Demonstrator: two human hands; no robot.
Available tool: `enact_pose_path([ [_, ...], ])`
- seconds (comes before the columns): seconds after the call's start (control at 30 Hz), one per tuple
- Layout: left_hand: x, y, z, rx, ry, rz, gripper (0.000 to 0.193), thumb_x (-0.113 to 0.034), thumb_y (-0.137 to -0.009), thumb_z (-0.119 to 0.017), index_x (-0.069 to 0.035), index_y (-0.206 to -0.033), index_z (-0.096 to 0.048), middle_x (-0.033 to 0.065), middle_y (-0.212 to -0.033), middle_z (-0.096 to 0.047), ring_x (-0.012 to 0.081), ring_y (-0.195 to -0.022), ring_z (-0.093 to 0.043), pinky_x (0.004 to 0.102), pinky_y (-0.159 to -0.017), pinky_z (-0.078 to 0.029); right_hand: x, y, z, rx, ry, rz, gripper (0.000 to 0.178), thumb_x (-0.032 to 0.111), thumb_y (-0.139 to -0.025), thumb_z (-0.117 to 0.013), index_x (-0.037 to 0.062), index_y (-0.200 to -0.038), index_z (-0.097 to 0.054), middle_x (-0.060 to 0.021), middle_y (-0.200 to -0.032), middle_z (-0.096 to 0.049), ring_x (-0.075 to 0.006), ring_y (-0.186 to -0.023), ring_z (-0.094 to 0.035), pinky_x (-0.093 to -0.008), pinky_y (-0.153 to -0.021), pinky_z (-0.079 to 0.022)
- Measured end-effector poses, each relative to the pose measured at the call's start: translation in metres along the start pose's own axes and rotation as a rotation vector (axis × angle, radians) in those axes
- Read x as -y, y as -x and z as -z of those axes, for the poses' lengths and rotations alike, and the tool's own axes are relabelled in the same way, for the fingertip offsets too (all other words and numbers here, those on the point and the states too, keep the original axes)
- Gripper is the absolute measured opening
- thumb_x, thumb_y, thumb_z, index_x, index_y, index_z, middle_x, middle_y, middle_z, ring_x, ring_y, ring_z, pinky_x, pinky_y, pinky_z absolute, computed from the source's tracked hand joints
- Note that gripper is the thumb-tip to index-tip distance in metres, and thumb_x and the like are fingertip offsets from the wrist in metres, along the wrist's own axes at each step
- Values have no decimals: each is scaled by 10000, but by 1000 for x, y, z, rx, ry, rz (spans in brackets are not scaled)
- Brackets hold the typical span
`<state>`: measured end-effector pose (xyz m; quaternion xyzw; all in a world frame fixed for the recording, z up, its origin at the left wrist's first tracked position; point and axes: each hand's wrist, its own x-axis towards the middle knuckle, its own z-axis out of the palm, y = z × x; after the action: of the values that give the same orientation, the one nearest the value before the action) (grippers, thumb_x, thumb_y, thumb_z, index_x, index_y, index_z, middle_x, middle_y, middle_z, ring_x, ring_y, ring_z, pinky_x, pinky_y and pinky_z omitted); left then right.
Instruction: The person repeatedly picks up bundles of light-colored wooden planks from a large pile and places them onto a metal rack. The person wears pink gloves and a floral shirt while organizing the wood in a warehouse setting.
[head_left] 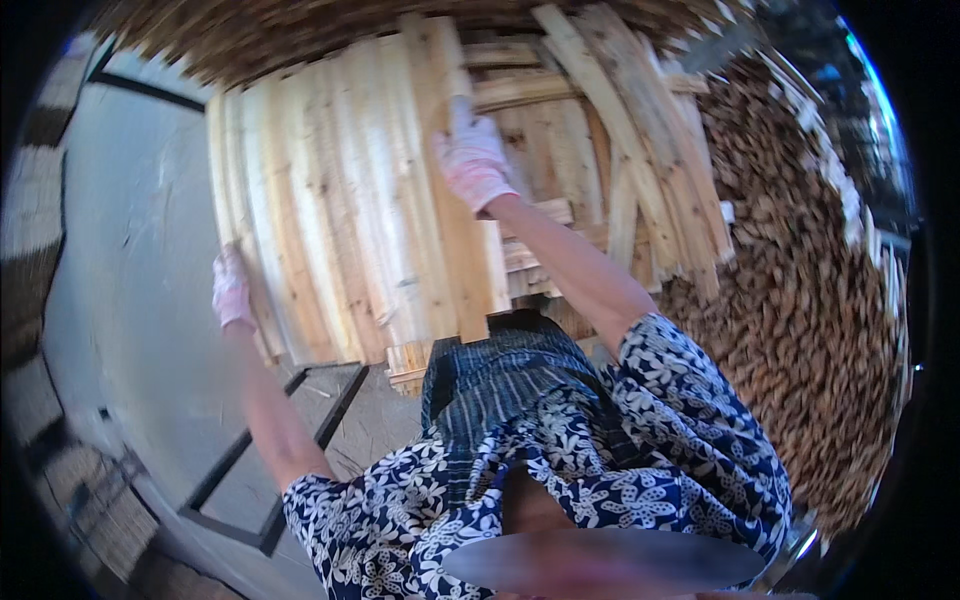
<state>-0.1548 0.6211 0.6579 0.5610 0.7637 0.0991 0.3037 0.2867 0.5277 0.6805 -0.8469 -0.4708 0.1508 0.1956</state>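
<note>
Together, pale boards (335, 210) between left hand (231, 288) and right hand (474, 162).

Sawn-wood boards (320, 200) at 10 o'clock, matt, grain and knots showing, stacked wood (800, 290) at 3, matt, rough-textured, floor (130, 210) at 9, matt, smooth-looking, frame (222, 531) at 8, apparently metal, gloves (475, 165) at 12 and 9, matt cloth, shirt (620, 500) at 5, soft printed cloth

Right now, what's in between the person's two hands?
A row of pale wooden planks, side by side, lies between the left hand and the right hand. The head view shows it.
</note>
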Motion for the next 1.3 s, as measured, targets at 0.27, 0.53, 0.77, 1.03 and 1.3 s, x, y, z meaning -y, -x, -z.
enact_pose_path([
  [0.27,-182,111,-83,-230,206,-852,610,-249,-972,-669,-46,-1501,-444,204,-1440,-551,347,-1332,-525,417,-1099,-435,-85,-18,201,229,468,146,757,590,-905,-569,190,-1533,-433,-256,-1483,-481,-514,-1293,-514,-563,-1081,-418],
  [0.53,-365,275,-287,760,416,-598,691,-419,-993,-583,23,-1493,-402,178,-1468,-549,301,-1343,-537,378,-1140,-403,-373,-4,242,127,130,-378,786,667,-991,-418,138,-1569,-359,-230,-1496,-511,-373,-1398,-479,-445,-1126,-399],
  [0.77,-426,323,-371,678,1048,-327,860,-530,-819,-768,45,-1374,-449,272,-1317,-604,342,-1179,-612,386,-1017,-468,-390,31,215,132,-299,-463,604,386,-1031,-525,134,-1552,-351,-178,-1253,-647,-252,-1173,-594,-378,-1036,-446],
  [1.03,-398,264,-352,303,772,-415,481,-189,-792,-797,-13,-1100,-471,130,-871,-643,245,-767,-634,419,-698,-551,-296,70,259,139,-142,-231,805,527,-936,-660,70,-1534,-375,-221,-1369,-597,-314,-1268,-573,-397,-1082,-434],
  [1.3,-408,331,-273,185,254,-498,834,-249,-844,-664,-26,-1520,-228,269,-1178,-643,374,-943,-695,464,-855,-565,-335,116,282,52,-820,-201,808,300,-933,-734,115,-1598,-314,-83,-1173,-658,-146,-1027,-618,-303,-945,-495],
])
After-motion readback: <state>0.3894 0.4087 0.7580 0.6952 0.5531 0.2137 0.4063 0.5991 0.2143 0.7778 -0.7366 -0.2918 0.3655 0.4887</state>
